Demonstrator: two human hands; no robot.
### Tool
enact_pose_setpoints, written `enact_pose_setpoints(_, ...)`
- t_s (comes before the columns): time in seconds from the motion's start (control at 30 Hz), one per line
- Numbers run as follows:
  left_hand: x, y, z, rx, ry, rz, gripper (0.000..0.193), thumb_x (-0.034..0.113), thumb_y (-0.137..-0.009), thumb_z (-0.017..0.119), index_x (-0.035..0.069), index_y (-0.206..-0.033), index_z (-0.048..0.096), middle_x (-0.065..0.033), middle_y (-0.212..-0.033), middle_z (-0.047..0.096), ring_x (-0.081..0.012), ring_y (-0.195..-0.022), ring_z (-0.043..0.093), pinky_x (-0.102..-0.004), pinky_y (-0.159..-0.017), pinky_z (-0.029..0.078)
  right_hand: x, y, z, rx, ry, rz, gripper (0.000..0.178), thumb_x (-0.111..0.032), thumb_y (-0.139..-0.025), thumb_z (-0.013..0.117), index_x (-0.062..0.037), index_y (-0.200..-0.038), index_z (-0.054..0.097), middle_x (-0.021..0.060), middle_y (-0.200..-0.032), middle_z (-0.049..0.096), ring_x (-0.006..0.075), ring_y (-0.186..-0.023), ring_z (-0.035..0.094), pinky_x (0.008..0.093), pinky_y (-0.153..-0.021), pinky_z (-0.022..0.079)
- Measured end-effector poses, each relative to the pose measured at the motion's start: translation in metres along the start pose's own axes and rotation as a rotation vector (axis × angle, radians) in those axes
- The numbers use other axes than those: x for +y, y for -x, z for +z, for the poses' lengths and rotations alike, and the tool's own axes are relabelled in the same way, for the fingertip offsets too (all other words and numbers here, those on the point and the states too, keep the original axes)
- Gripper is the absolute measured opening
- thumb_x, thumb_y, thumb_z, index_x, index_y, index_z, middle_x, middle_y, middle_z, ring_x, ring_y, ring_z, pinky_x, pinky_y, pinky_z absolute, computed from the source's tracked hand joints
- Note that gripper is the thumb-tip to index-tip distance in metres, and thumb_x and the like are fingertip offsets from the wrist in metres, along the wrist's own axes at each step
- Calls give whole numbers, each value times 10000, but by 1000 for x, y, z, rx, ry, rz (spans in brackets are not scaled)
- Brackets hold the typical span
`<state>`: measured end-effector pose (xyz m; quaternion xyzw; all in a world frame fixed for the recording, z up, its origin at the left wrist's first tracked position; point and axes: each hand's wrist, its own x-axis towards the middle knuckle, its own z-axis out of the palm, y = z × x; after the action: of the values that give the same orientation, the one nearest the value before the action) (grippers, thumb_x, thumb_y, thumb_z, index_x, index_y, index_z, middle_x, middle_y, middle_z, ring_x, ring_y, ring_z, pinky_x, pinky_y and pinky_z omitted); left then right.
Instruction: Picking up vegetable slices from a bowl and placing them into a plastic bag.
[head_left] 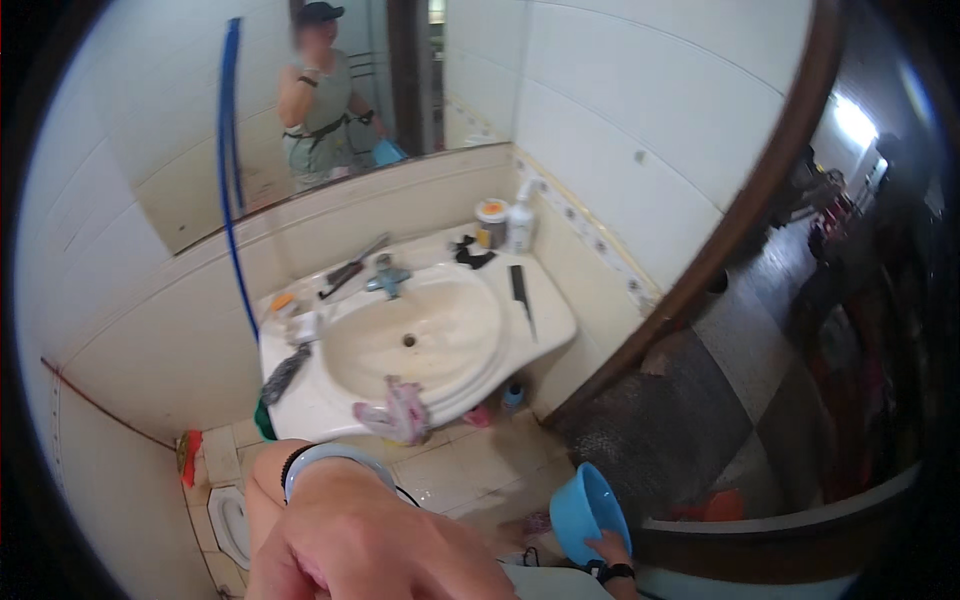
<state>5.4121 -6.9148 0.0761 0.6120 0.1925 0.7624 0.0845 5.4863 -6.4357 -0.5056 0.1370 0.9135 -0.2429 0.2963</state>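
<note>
Two hands are in play, and only one is doing work: your right hand (608,548) pinches the near rim of a blue plastic basin (588,510) low at your side, fingers curled over the edge, so the basin hangs tilted with its mouth turned up and toward the washbasin (420,335). Your left hand (375,545) is raised close under the camera, back toward you, fingers bent loosely and holding nothing; a pale band and a dark one sit on its wrist. Judging from that one-edge grip, the basin would likely swing or tip, so slide your fingers further along the rim or bring the free hand under its base before you lift it. Whether it holds water cannot be told from here, so keep it level as a precaution. Beyond the hands, the washbasin stands well apart from the blue basin, with a crumpled pink cloth (395,410) draped over its front edge and a tap (388,277) at the back. A black comb (521,295) lies on its right shoulder, bottles (505,222) stand in the back corner, and the floor tiles (470,475) below look wet, so place your feet carefully.
</note>
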Motion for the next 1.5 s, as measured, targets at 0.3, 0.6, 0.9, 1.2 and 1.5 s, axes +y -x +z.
enact_pose_setpoints(0.3, -171, -86, -118, -216, 33, -400, 243, 250, -808, 714, 46, -936, 680, -165, -909, 589, -234, -721, 598, -315, -616, 470, -6, -9, -151, -56, -203, 16, 580, -365, -755, 699, 3, -1187, 583, 225, -1132, 623, 359, -1068, 592, 453, -885, 464)
enact_pose_setpoints(0.6, -410, -67, -211, 132, -179, -919, 267, -94, -788, 603, 98, -743, 423, -94, -992, 548, -174, -937, 522, -309, -798, 444, 40, -70, -251, 285, -447, 26, 420, -256, -739, 744, 8, -1054, 657, 182, -925, 689, 256, -855, 666, 378, -767, 504)
enact_pose_setpoints(0.9, -608, -104, -352, 631, 387, -966, 179, 6, -855, 587, 102, -815, 442, -88, -978, 569, -184, -837, 579, -342, -816, 472, 139, -151, -346, 323, -658, 134, 288, -113, -778, 734, 50, -1002, 657, 57, -850, 677, 151, -763, 607, 367, -698, 492)
enact_pose_setpoints(1.2, -758, -190, -492, 820, 571, -933, 74, 130, -880, 600, 102, -926, 549, -108, -980, 618, -233, -884, 613, -383, -806, 511, 248, -159, -433, 550, -649, 440, 281, -214, -731, 745, -2, -903, 680, 170, -781, 685, 276, -761, 661, 386, -714, 511)
enact_pose_setpoints(1.5, -759, -230, -564, -63, -1812, -836, 260, 201, -850, 622, 84, -1082, 631, -185, -1075, 618, -336, -938, 622, -393, -794, 519, 309, -229, -603, 655, -956, 345, 358, -241, -737, 680, 2, -999, 677, 90, -818, 698, 236, -745, 659, 374, -638, 507)
